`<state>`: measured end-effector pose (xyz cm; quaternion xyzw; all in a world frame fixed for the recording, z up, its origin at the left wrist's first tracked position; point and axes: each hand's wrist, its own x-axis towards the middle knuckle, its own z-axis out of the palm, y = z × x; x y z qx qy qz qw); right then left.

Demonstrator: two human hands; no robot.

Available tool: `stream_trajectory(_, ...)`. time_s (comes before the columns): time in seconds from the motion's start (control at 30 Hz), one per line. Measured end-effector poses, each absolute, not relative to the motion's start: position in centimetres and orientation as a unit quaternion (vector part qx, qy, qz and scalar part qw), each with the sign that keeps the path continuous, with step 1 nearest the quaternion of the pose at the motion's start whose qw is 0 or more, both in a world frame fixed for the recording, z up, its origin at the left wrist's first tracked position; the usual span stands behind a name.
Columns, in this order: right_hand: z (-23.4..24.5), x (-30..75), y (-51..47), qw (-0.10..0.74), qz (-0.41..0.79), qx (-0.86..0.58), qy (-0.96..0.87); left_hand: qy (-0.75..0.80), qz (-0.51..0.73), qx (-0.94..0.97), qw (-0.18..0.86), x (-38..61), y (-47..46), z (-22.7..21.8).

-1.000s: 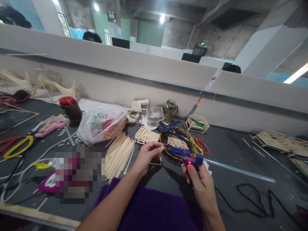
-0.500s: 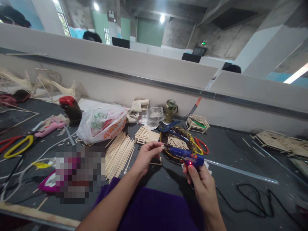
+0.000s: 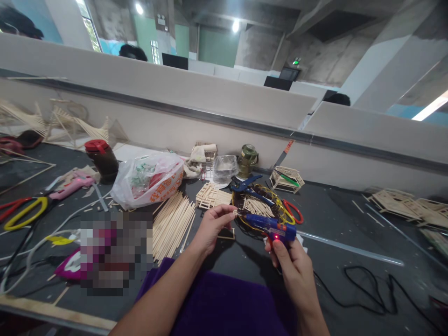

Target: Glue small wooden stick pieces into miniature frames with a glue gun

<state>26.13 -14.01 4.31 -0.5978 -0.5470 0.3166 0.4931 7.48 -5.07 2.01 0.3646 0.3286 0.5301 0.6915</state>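
One bundle of sticks [image 3: 175,226] on dark table [image 3: 332,205]. Left hand [image 3: 211,228] pinching small pale piece [image 3: 235,213] just beside nozzle [image 3: 241,213] of blue glue gun [image 3: 259,221]. Gun gripped in right hand [image 3: 292,261], red light [image 3: 276,237] lit. Clear rod [image 3: 350,247] extending right.

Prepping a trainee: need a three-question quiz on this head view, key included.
1. Which hand holds the blue glue gun?
2. True or false: in the picture, the red-lidded bottle stands left of the white plastic bag.
3. The glue gun's indicator light glows: a) green, b) red, c) yellow.

Key: 1. the right hand; 2. true; 3. b.
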Motion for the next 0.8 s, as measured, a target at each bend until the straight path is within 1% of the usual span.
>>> stream_trajectory(0.2, 4.4, 26.3, -14.2, 0.479, 0.302, -0.618, -0.545, 0.334, 0.529, 0.366, 0.689, 7.5, -5.1, 2.3)
stream_trajectory(0.33, 4.9, 28.3, -14.7, 0.470, 0.280, -0.646, -0.532, 0.340, 0.532, 0.363, 0.685, 7.4, -5.0, 2.4)
stream_trajectory(0.47, 6.0, 32.7, -15.5, 0.405, 0.256, -0.707, -0.521, 0.342, 0.529, 0.367, 0.685, 7.5, -5.1, 2.3)
stream_trajectory(0.57, 6.4, 35.9, -16.1, 0.337, 0.274, -0.752, -0.495, 0.345, 0.524, 0.373, 0.684, 7.6, -5.2, 2.3)
stream_trajectory(0.67, 5.2, 37.8, -15.9, 0.300, 0.330, -0.766, -0.464, 0.353, 0.520, 0.379, 0.680, 7.7, -5.1, 2.2)
stream_trajectory(0.73, 3.4, 38.5, -15.4, 0.305, 0.365, -0.757, -0.448, 0.357, 0.518, 0.386, 0.675, 7.8, -5.1, 2.1)
stream_trajectory(0.8, 1.5, 38.9, -14.7, 0.299, 0.376, -0.759, -0.439, 0.363, 0.516, 0.392, 0.669, 7.8, -5.0, 2.0)
